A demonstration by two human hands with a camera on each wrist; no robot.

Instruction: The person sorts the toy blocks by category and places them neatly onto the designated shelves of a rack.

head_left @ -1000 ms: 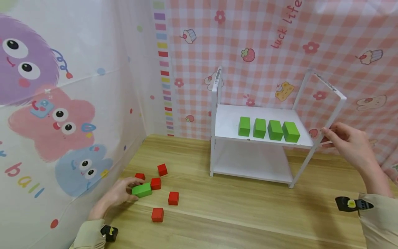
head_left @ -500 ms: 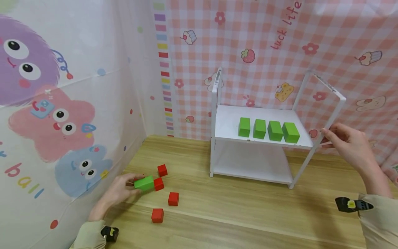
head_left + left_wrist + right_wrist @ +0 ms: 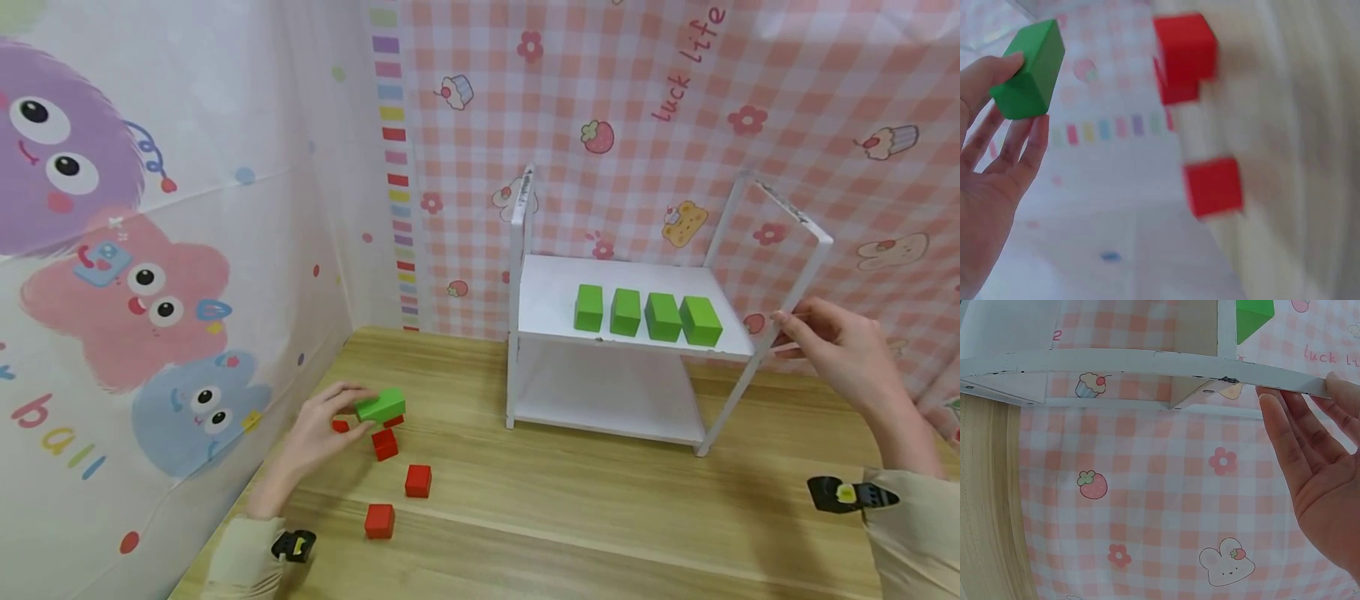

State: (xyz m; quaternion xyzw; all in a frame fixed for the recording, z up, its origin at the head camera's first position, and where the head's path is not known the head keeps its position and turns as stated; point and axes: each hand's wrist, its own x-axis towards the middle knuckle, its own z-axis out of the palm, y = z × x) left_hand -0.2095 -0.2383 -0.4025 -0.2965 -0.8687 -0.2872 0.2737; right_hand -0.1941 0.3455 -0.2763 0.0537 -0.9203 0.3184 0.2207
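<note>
My left hand (image 3: 324, 428) pinches a green block (image 3: 381, 406) between thumb and fingers, held up over the table above the red cubes. In the left wrist view the same green block (image 3: 1030, 70) is gripped at its end, apart from the red cubes (image 3: 1214, 186). My right hand (image 3: 849, 348) holds the front right post of a white two-tier shelf (image 3: 622, 392). The right wrist view shows thumb and fingers pinching that post (image 3: 1147, 362). Several green blocks (image 3: 626, 312) stand in a row on the upper tier.
Red cubes lie scattered on the wooden table (image 3: 525, 517), among them one red cube (image 3: 418, 481) and a nearer red cube (image 3: 379, 521). A patterned cloth (image 3: 465, 167) hangs behind the shelf, and a white printed sheet (image 3: 247, 233) borders the left side.
My left hand has lifted the green block and carried it forward and to the right. One red cube beside it has shifted slightly right. The right hand stays on the post.
</note>
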